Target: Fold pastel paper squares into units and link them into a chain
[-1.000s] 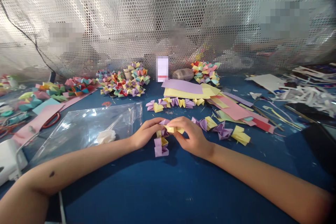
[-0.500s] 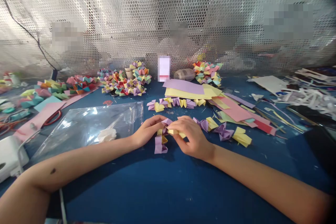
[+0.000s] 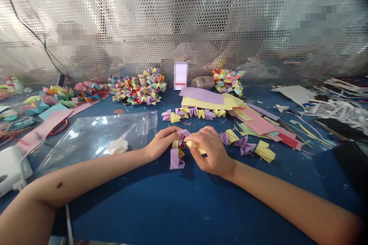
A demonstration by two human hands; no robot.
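Observation:
My left hand (image 3: pixel 161 142) pinches the top of a chain of folded purple and yellow paper units (image 3: pixel 176 156) that hangs down onto the blue table (image 3: pixel 161 206). My right hand (image 3: pixel 209 149) is closed on a yellow folded unit (image 3: pixel 193 145) at the chain's upper end, its fingertips meeting those of the left hand. Loose purple and yellow folded units (image 3: pixel 247 146) lie just right of my right hand. A second row of joined units (image 3: pixel 192 113) lies behind the hands.
A clear plastic bag (image 3: pixel 94 138) with a white paper flower (image 3: pixel 117 146) lies left. Coloured paper sheets (image 3: pixel 230 109) are stacked behind right. Finished multicolour paper rings (image 3: pixel 138 90) line a perforated metal screen (image 3: pixel 184 19). White paper strips (image 3: pixel 336 107) lie far right, red scissors (image 3: pixel 57 128) far left.
Both hands stay together on the chain with small finger shifts. The right hand's yellow unit has been pushed closer against the chain's top. The view has tilted slightly.

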